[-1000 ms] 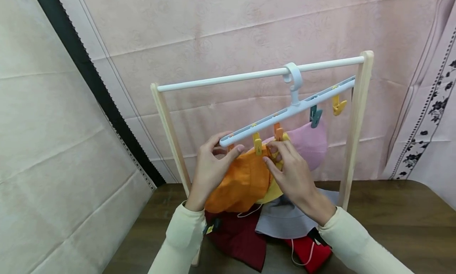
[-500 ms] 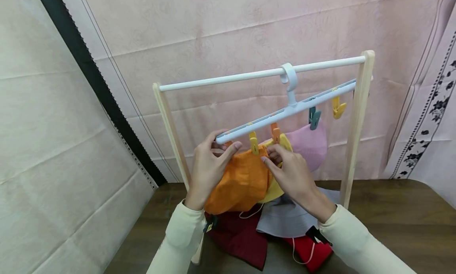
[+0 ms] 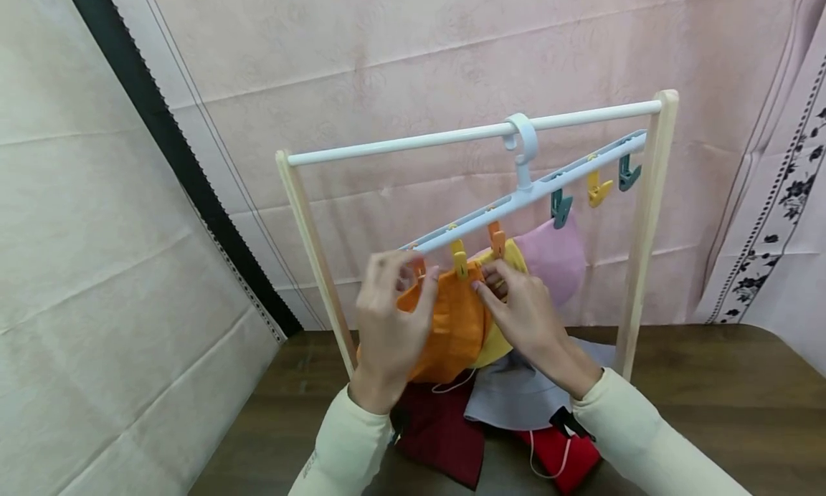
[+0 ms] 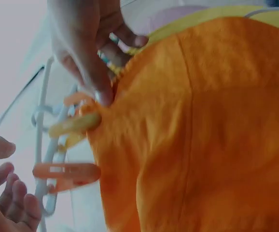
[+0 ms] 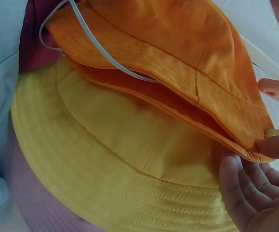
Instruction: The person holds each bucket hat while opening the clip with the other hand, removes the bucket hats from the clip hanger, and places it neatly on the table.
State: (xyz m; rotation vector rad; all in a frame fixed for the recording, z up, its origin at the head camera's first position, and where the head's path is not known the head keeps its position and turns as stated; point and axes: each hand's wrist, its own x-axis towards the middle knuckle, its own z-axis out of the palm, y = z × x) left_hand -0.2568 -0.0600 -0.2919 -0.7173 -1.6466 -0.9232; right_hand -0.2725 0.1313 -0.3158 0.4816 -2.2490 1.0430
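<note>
An orange bucket hat (image 3: 448,338) hangs from the light-blue clip hanger (image 3: 477,222), held by a yellow clip (image 3: 459,259). My right hand (image 3: 532,313) pinches the hat's edge between thumb and fingers, to the right of that clip. My left hand (image 3: 393,320), slightly blurred, is at the hanger's lower left end beside an orange clip (image 4: 67,170). In the left wrist view its fingers are spread apart and away from that clip, whose tip meets the hat's edge. Behind hang a yellow hat (image 5: 130,150) and a pink-purple hat (image 3: 555,259).
The hanger hooks over a white rod (image 3: 400,139) between wooden posts (image 3: 648,223), tilted with its left end low. Green clips (image 3: 629,172) and a yellow one hang at its right. Below lie dark-red (image 3: 445,439), grey (image 3: 516,396) and red (image 3: 561,456) fabric items on the wooden table (image 3: 729,410).
My left hand has left the hanger's end and shifted slightly right. The hanger has swung a little, and a green clip at its right end has come into view. My right hand keeps its pinch.
</note>
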